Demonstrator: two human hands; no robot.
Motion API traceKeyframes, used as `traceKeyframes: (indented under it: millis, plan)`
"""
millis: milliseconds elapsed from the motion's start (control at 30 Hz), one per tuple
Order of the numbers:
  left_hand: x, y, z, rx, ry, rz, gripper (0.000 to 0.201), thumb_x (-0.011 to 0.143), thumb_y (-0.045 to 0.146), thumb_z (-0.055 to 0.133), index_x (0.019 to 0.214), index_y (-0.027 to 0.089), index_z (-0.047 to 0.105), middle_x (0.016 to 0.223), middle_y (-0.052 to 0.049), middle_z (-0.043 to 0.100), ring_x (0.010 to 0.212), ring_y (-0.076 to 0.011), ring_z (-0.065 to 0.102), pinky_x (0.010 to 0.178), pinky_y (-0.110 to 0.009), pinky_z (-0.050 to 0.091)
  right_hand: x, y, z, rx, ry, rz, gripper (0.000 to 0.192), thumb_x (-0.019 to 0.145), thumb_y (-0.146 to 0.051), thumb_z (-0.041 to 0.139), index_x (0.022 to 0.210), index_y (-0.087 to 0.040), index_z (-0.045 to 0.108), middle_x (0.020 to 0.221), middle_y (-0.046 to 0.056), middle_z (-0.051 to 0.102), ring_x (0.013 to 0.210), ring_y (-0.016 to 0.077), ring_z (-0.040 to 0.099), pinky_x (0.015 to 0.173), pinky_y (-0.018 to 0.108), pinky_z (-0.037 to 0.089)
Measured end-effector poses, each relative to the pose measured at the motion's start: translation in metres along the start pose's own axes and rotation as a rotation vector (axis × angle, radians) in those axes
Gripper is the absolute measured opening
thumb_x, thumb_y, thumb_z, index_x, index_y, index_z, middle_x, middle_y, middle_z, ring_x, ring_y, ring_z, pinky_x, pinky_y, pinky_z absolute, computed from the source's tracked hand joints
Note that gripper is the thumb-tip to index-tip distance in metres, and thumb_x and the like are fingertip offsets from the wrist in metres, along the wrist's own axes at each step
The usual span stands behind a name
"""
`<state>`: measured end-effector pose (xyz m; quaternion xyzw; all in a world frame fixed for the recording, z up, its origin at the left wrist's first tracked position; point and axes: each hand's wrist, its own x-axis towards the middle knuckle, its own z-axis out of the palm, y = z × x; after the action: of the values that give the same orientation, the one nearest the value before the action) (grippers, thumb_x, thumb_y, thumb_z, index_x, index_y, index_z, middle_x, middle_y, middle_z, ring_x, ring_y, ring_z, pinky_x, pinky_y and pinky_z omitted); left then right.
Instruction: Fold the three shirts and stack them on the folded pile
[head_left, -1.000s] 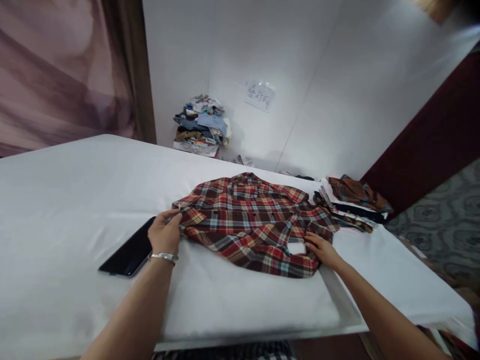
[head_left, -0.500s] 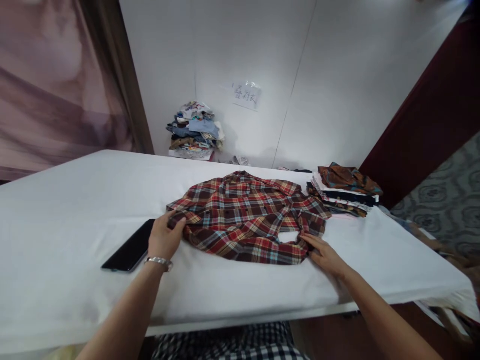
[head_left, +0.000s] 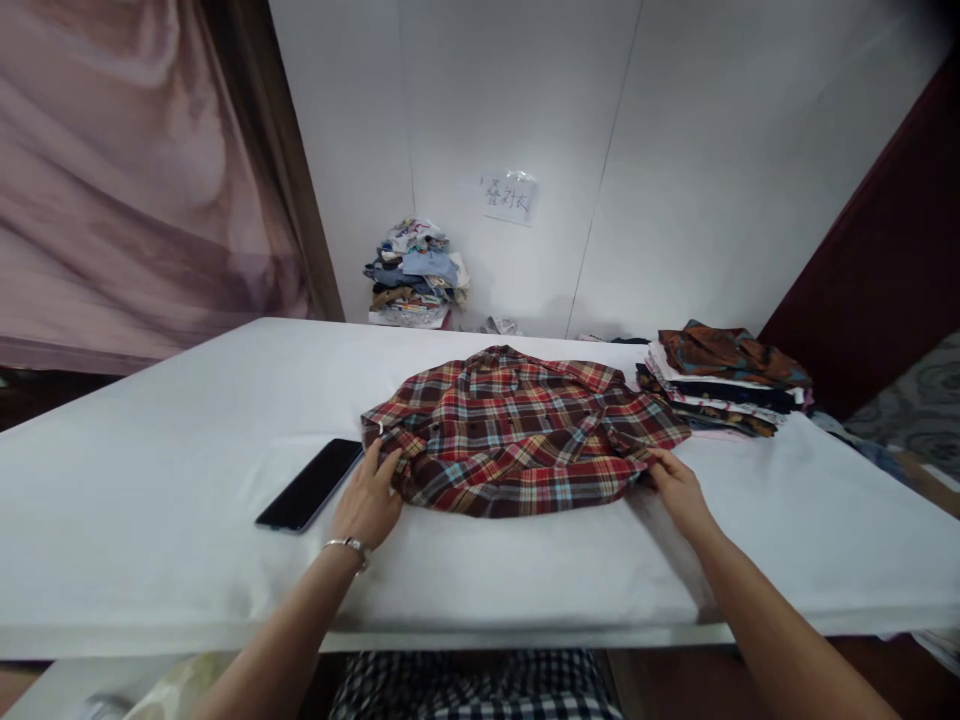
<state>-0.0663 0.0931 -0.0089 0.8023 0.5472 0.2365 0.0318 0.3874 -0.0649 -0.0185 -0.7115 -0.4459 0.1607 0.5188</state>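
i see my left hand [head_left: 370, 503] and right hand [head_left: 677, 487] pinching opposite edges of a plaid shirt [head_left: 521, 440], keeping it flat between them; phone [head_left: 310, 484] just left.

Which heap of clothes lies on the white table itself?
The folded stack right of the plaid shirt; the other pile sits behind the table, against the wall.

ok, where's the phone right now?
In the head view, the black phone lies flat on the white table, just left of the left hand and the plaid shirt.
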Motion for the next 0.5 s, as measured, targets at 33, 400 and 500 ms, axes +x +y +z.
traceKeyframes:
  millis: [33,400,500]
  plan:
    - [0.005,-0.001,-0.003,0.021,-0.017,-0.031,0.056,0.071,0.015,0.051,0.127,0.021,0.053,0.142,-0.012,0.041,0.125,-0.0300,0.046,0.101,-0.042,0.041,0.002,-0.004,0.003,-0.002,-0.022,-0.006,0.033,0.080,-0.044,0.048,0.098,-0.020,0.063,0.092,0.008,0.070,0.089,0.0257,0.064,0.085,0.044,0.050]
    - [0.036,0.141,-0.063,-0.374,0.119,0.100,0.013,0.079,0.028,0.049,0.067,0.023,0.052,0.069,-0.001,0.059,0.065,-0.0167,0.055,0.059,-0.029,0.038,-0.070,-0.103,0.102,-0.054,-0.453,-0.276,0.089,0.079,-0.036,0.061,0.149,-0.032,0.007,0.144,0.008,0.042,0.126,0.0268,0.047,0.102,0.048,0.041]
    - [0.007,0.198,-0.053,-0.524,-0.039,0.389,0.013,0.079,0.025,0.052,0.066,0.024,0.050,0.070,-0.004,0.059,0.067,-0.0182,0.055,0.059,-0.031,0.040,-0.071,-0.107,0.121,-0.065,-0.398,-0.264,0.069,0.085,-0.036,0.056,0.146,-0.033,0.022,0.133,0.006,0.053,0.120,0.0266,0.052,0.095,0.044,0.049]
